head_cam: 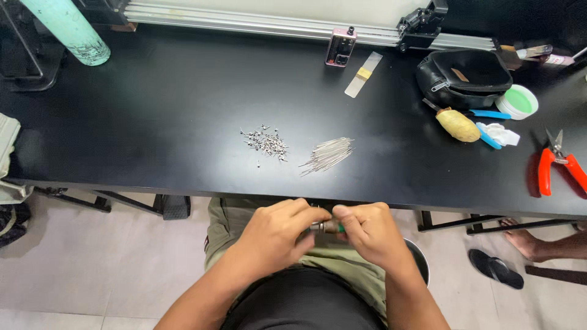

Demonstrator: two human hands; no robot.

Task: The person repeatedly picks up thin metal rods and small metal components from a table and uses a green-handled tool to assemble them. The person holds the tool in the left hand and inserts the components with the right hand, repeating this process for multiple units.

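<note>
Your left hand at six o'clock pinches a small brown tool against your right hand, which grips its other end; both are closed on it, just below the table edge. At twelve o'clock from them lie tiny metal bits, then thin pins. Red cutters sit at two o'clock.

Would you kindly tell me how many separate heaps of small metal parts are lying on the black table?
2: a scattered heap of tiny metal bits at the table's middle, and a bundle of thin metal pins just right of it. None seem hidden.
</note>
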